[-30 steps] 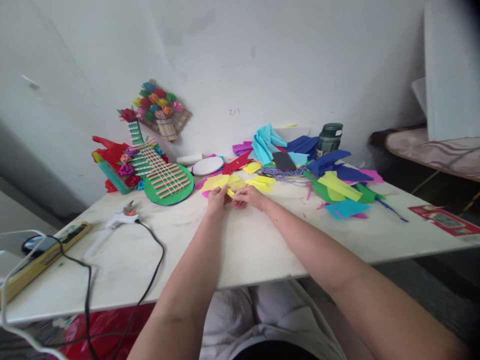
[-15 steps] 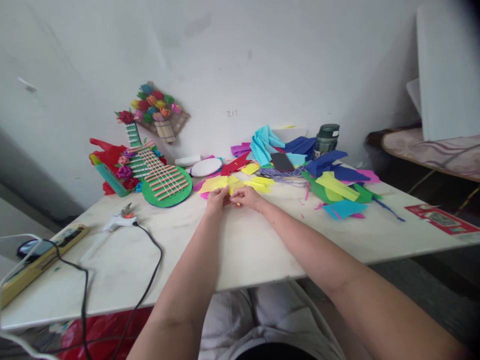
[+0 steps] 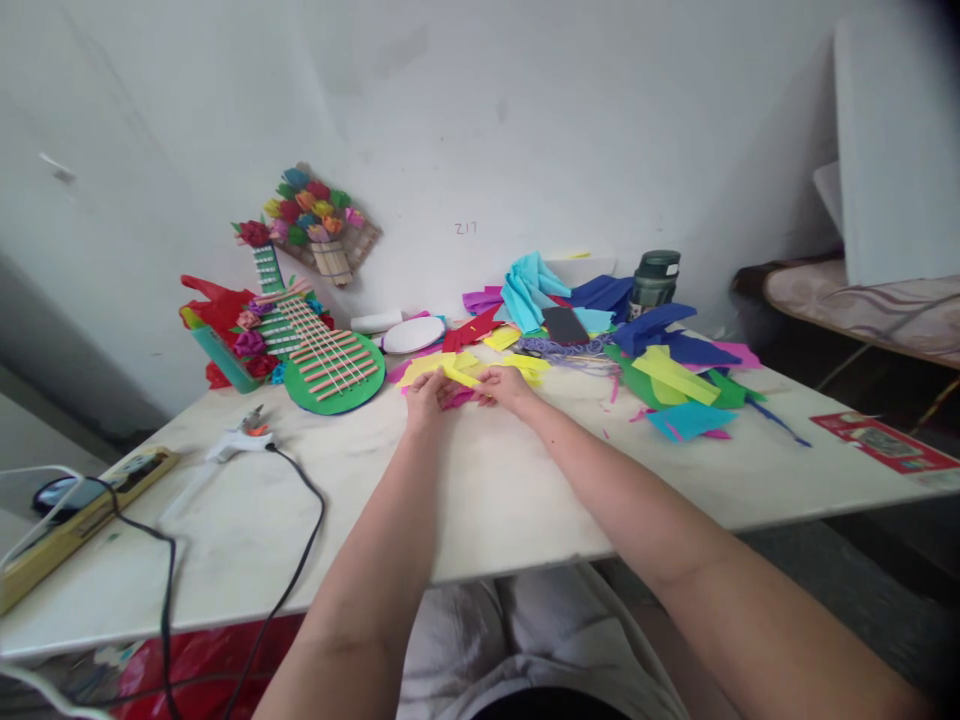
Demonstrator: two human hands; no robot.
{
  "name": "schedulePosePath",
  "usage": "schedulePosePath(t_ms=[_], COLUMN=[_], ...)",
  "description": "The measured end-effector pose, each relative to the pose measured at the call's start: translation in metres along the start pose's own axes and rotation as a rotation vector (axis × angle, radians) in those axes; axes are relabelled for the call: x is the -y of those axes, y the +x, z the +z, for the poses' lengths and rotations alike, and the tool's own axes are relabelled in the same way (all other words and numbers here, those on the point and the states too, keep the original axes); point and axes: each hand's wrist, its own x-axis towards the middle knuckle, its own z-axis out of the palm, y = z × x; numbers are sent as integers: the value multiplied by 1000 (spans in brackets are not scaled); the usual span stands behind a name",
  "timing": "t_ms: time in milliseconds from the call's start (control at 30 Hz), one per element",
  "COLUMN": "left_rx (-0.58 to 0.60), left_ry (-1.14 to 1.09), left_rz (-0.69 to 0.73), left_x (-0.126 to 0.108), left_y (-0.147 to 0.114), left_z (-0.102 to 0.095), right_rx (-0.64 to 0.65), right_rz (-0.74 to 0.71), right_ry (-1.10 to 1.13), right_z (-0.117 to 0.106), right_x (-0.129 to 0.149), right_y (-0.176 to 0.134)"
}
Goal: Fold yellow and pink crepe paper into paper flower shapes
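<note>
Between my two hands a narrow strip of yellow crepe paper (image 3: 462,378) is stretched out, slanting slightly down to the right. My left hand (image 3: 427,392) pinches its left end, and my right hand (image 3: 504,388) pinches the right end. Just behind them lie more yellow paper pieces (image 3: 420,370), with some pink paper (image 3: 459,399) showing under the strip. A guitar-shaped craft (image 3: 334,375) with a green round body, pink sticks and strings leans to the left of my hands.
A hot glue gun (image 3: 238,440) and its black cord lie at left, near a power strip (image 3: 127,490). Coloured paper (image 3: 667,375), a dark phone (image 3: 565,325), purple yarn (image 3: 562,348) and a dark bottle (image 3: 654,280) are at the back and right.
My hands were close together over a small yellow piece. They have moved slightly apart, and the yellow strip now shows stretched between them, with pink paper visible below.
</note>
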Motion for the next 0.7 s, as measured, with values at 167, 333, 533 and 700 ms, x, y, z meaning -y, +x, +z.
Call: schedulePosePath(t_ms=[167,333,533,700], left_rx=[-128,-182,-109,1], left_ry=[27,226,786,1000], left_rz=[118,264,422,475], left_x=[-2,9,13,9], left_y=[7,20,19,10], left_z=[-8,-14,-12,-7], right_rx=[-260,-466,-577,-601], right_rz=[-113,-150,-132,-110], right_ry=[-40,-51,-107,-144], right_z=[-24,-56,-82,-95], right_x=[2,-10,-17,-13], right_y=[11,32,42,39])
